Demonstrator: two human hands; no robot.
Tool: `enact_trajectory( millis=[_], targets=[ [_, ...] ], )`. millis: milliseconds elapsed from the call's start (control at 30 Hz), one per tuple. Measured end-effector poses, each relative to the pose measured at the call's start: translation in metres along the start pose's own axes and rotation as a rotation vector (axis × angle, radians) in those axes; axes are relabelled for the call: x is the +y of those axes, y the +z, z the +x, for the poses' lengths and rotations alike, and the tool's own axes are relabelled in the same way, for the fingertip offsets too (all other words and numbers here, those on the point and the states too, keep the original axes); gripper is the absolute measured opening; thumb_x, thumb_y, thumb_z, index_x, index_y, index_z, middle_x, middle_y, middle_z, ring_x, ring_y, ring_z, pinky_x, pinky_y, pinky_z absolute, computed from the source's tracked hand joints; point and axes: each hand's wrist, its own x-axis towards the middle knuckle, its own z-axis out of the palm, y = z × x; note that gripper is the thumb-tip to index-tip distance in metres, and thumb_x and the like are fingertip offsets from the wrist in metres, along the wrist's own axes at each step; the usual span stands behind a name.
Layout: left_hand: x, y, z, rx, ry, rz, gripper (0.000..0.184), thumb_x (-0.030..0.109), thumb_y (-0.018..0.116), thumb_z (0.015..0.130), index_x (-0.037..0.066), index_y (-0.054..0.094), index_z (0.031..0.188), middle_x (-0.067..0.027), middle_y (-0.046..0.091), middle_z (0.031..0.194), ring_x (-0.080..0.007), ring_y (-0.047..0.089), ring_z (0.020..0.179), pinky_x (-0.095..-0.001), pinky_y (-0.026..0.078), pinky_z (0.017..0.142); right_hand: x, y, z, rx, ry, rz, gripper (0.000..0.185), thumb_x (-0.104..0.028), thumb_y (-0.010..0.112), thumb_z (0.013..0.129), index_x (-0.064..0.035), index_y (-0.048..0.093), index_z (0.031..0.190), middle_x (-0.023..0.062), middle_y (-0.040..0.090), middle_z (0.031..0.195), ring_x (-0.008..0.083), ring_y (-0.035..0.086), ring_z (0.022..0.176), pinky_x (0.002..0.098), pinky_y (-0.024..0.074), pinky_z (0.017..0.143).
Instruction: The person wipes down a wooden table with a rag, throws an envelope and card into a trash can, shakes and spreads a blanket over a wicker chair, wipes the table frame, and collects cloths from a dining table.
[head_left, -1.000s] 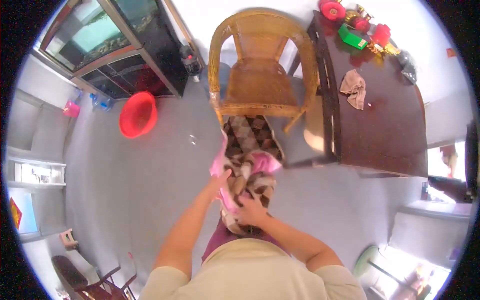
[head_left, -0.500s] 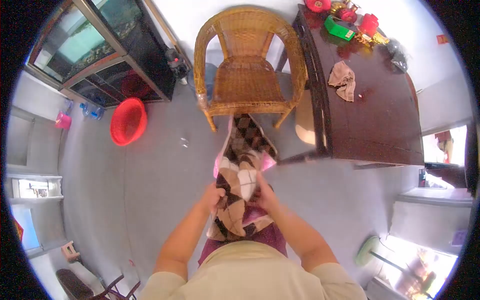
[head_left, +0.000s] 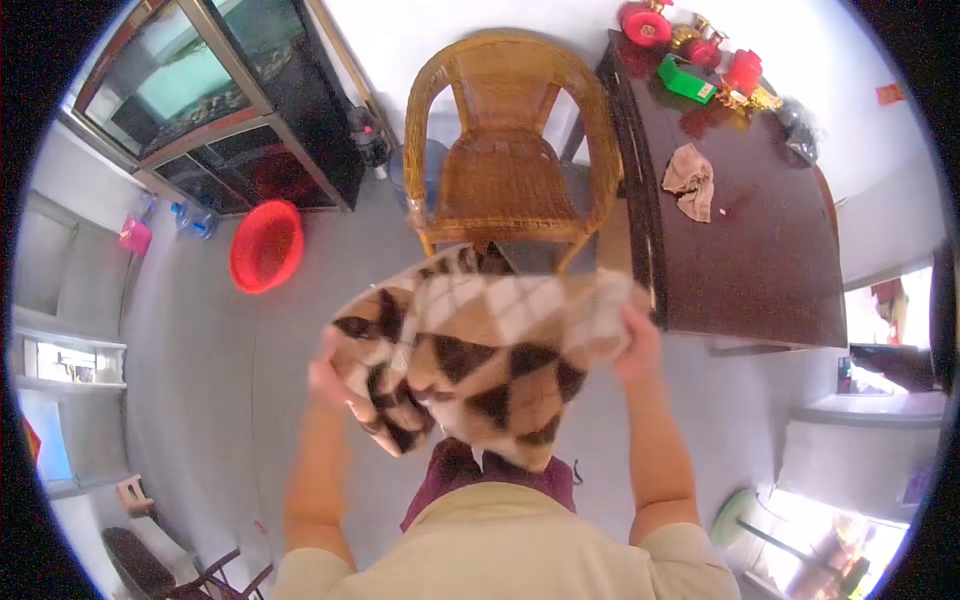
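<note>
A soft, thick diamond-patterned cloth (head_left: pixel 490 370) in brown, tan and white is stretched across the space before my body. Its left side is gripped by my left hand (head_left: pixel 328 372), fingers closed on the edge. My right hand (head_left: pixel 639 340) is closed on the upper right corner, somewhat blurred by motion. Between the hands the fabric hangs in folds, and its far part reaches toward the front of the wicker armchair (head_left: pixel 500 190). Whether it is a garment or a blanket, I cannot tell.
A dark wooden table (head_left: pixel 750 260) stands right of the chair, bearing a crumpled tan rag (head_left: pixel 690 182), a green box (head_left: pixel 687 80) and red ornaments (head_left: pixel 742 72). On the floor at left is a red basin (head_left: pixel 267 246), near a fish tank cabinet (head_left: pixel 240 165).
My hands have moved far apart, left hand leftward and right hand rightward and up. The cloth, bunched narrow before, is now spread wide. The camera view has shifted slightly.
</note>
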Motion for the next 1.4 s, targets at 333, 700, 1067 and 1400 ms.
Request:
enact_trajectory(
  millis=[333, 700, 1067, 1400],
  targets=[
    [0.118, -0.051, -0.008, 0.219, 0.556, 0.076, 0.036, 0.031, 0.053, 0.085, 0.002, 0.055, 0.106, -0.0106, 0.061, 0.105, -0.0270, 0.056, 0.100, -0.0415, 0.042, 0.090, -0.070, 0.030, -0.002, -0.090, -0.363, -0.125, 0.045, -0.002, 0.057, 0.077, -0.0009, 0.045, 0.120, 0.0102, 0.054, 0.114, 0.0232, 0.052, 0.106, 0.0375, 0.0429, 0.091],
    [0.149, -0.144, -0.008, 0.400, 0.688, -0.019, 0.023, 0.006, 0.050, 0.078, -0.001, 0.053, 0.100, -0.0143, 0.060, 0.099, -0.0295, 0.059, 0.093, -0.0411, 0.048, 0.083, -0.086, 0.010, 0.026, 0.124, -0.444, -0.270, 0.024, -0.007, 0.051, 0.083, -0.0002, 0.053, 0.106, 0.0095, 0.059, 0.100, 0.0232, 0.057, 0.093, 0.0381, 0.0467, 0.083],
    [0.117, -0.179, -0.028, 0.396, 0.326, 0.667, 0.066, -0.006, 0.061, 0.068, 0.004, 0.041, 0.130, -0.0171, 0.057, 0.104, -0.0261, 0.057, 0.095, -0.0380, 0.047, 0.084, -0.055, -0.010, 0.041, 0.276, -0.039, -0.598, 0.034, -0.024, 0.052, 0.086, -0.0013, 0.054, 0.110, 0.0073, 0.059, 0.104, 0.0199, 0.057, 0.091, 0.0330, 0.0456, 0.081],
    [0.084, -0.333, -0.070, 0.758, 0.247, 0.880, 0.050, -0.009, 0.059, 0.063, -0.002, 0.055, 0.113, -0.0141, 0.062, 0.097, -0.0212, 0.059, 0.088, -0.0338, 0.048, 0.078, -0.044, -0.058, 0.032, 0.470, -0.530, -0.979, 0.024, 0.000, 0.056, 0.076, 0.0008, 0.065, 0.098, 0.0064, 0.065, 0.093, 0.0132, 0.059, 0.084, 0.0242, 0.0449, 0.077]
  ],
)
